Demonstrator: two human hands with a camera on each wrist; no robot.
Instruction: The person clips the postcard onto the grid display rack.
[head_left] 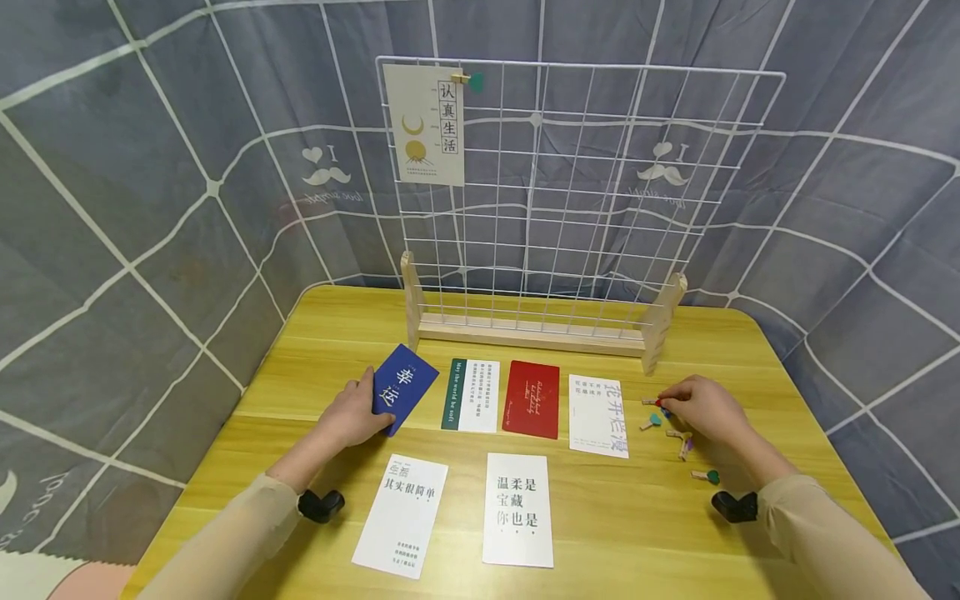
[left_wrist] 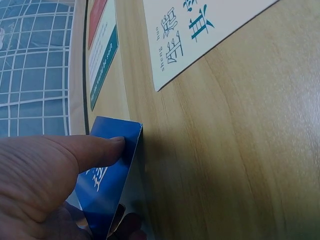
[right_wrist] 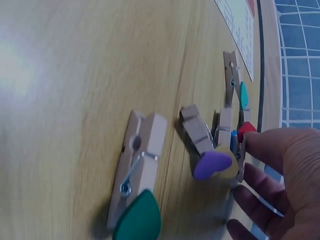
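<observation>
My left hand [head_left: 355, 415] grips a blue card [head_left: 406, 389] with gold-white lettering, thumb on its face and fingers behind it. In the left wrist view the card [left_wrist: 112, 175] is tilted, its edge close over the table. At the right, my right hand [head_left: 707, 407] has thumb and fingertips on a wooden clothespin with a red decoration [right_wrist: 245, 131]. Around it lie more wooden clothespins: one with a purple heart [right_wrist: 212, 165], one with a green tip [right_wrist: 137, 217] nearest the wrist camera, and another green-tipped one [head_left: 650, 422] just below the fingers.
A white wire grid [head_left: 570, 200] in a wooden stand [head_left: 532, 333] rises at the back. A clothespin [head_left: 467, 79] holds a cream card [head_left: 424, 125] at its upper left. On the table lie a green-and-white card [head_left: 472, 396], a red card [head_left: 532, 398] and several white cards [head_left: 517, 510].
</observation>
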